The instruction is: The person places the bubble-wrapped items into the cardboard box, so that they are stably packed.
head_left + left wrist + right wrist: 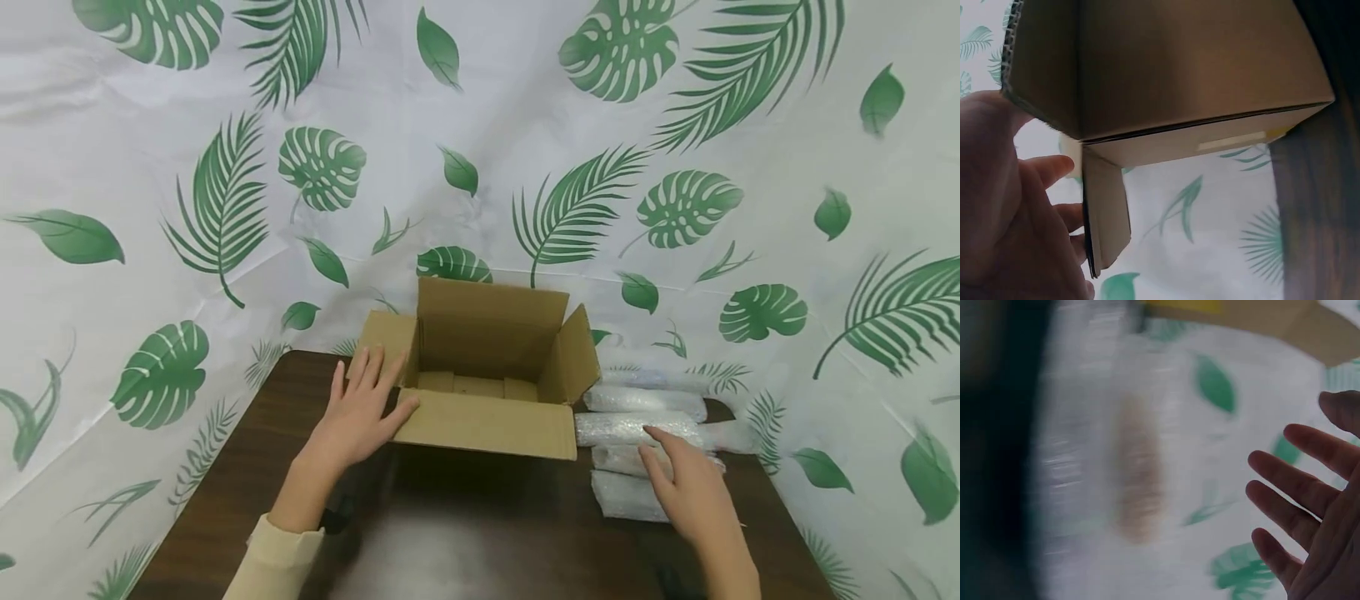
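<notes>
An open cardboard box [486, 425] stands on the dark table with its flaps spread. My left hand [362, 417] rests on the box's left flap, fingers spread and thumb at the front flap; in the left wrist view the fingers of that hand [1029, 200] lie along a flap [1105, 212]. My right hand [693, 492] is over several bubble-wrapped packages [633, 429] right of the box. In the right wrist view that hand [1310, 500] has its fingers extended and holds nothing, beside a blurred wrapped package [1138, 469].
The dark wooden table [247, 467] extends to the left and front of the box. Behind it hangs a white sheet [495, 133] with green leaf prints. The wrapped packages lie in a row near the table's right side.
</notes>
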Motion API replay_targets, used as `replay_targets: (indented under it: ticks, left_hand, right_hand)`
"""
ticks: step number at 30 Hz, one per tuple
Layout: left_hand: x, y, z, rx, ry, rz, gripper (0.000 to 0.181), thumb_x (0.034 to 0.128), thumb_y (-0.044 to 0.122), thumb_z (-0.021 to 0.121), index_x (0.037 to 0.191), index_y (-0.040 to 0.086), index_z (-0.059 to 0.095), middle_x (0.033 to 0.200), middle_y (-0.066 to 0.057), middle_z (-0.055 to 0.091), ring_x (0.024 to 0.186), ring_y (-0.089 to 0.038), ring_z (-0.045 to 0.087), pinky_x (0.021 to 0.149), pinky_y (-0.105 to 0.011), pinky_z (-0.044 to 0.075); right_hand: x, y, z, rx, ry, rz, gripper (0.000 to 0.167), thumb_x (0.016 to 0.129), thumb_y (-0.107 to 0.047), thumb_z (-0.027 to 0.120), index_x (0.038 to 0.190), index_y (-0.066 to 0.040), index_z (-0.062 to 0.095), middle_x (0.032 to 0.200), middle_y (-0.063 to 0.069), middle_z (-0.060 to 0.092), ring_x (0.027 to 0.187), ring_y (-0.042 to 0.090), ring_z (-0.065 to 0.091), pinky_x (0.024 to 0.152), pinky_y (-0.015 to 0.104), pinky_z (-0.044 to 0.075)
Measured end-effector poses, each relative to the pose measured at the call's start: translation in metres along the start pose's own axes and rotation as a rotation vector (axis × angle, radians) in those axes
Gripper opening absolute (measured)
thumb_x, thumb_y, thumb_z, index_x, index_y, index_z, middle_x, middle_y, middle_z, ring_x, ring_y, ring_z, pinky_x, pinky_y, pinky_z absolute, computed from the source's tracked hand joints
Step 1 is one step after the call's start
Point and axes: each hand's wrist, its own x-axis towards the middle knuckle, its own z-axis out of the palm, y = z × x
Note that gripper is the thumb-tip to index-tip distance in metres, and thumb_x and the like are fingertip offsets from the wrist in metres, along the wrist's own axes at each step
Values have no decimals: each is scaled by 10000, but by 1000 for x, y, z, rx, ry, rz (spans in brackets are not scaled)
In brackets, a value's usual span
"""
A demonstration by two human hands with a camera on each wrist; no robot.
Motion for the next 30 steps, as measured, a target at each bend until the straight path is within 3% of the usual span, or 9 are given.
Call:
replay_targets:
  ticks: [4,8,11,15,22,30]
  left_hand:
    - [2,-1,11,-15,-7,-25,848,1082,641,495,1747,210,192,1810,-218,51,1689,-410,-73,1292,-700,-127]
    - [3,-2,17,-23,-6,-45,881,1081,649,489,1746,167,170,1809,-221,41,1690,-411,-43,1308,-684,-99]
    - [4,-5,25,-47,15,-40,906,1086,637,488,1741,109,153,1809,-225,53,1690,-416,10,1334,-663,-2]
    - [4,-9,36,-86,53,-34,915,1093,632,480,1739,82,137,1813,-204,75,1690,-405,61,1340,-641,100]
    - [2,-12,43,-186,81,-57,895,1098,627,473,1748,126,115,1822,-159,76,1695,-369,66,1344,-628,96]
    - [-1,-11,45,-213,100,-53,888,1089,622,503,1746,135,157,1809,-185,131,1671,-416,152,1321,-670,145]
  right_hand:
    - [-15,30,29,-41,-60,15,516,1101,-373,619,1481,-25,615,1438,273,651,1286,538,617,1007,743,480]
    - [-22,44,45,-84,-97,51,618,1060,-482,660,1519,-76,579,1559,300,527,1370,585,515,1003,825,395]
    - [-25,46,48,-96,-123,83,683,1037,-563,658,1552,-131,539,1628,299,432,1433,592,424,1011,849,324]
    - [-26,46,48,-101,-118,82,648,1013,-484,718,1541,-152,543,1629,266,444,1448,566,405,1038,823,305]
    - [-21,53,47,-125,-114,65,550,1029,-254,700,1544,-160,533,1584,235,491,1423,545,433,1041,818,297]
    - [-7,58,48,-181,-123,90,552,985,-207,744,1506,-139,574,1522,217,549,1404,498,461,1089,779,240]
